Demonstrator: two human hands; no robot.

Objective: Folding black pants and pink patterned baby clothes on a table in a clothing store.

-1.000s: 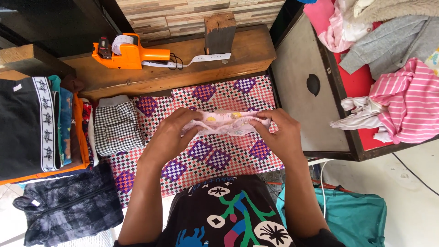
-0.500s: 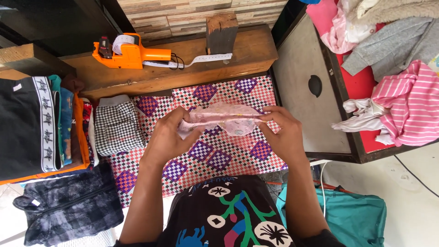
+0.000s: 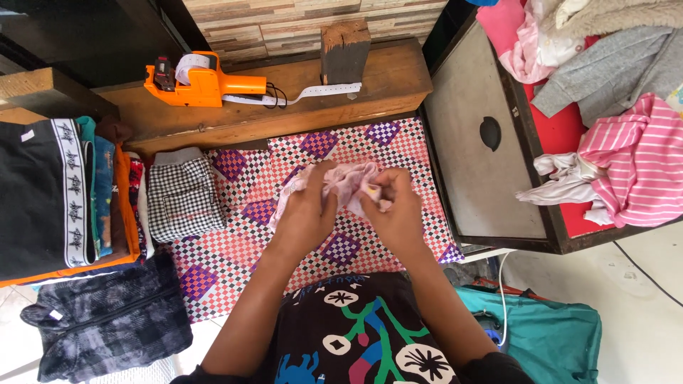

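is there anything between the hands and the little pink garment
Nothing visible: the left hand and right hand both grip the bunched pink garment directly, above the checkered cloth.

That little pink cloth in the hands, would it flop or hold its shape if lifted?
The pink cloth probably flops: it bunches into soft folds between the left hand and right hand. It looks thin, so likely light. It should not roll or slide on the checked cloth.

Orange label gun on wooden shelf; checked garment on chequered cloth; pink striped top
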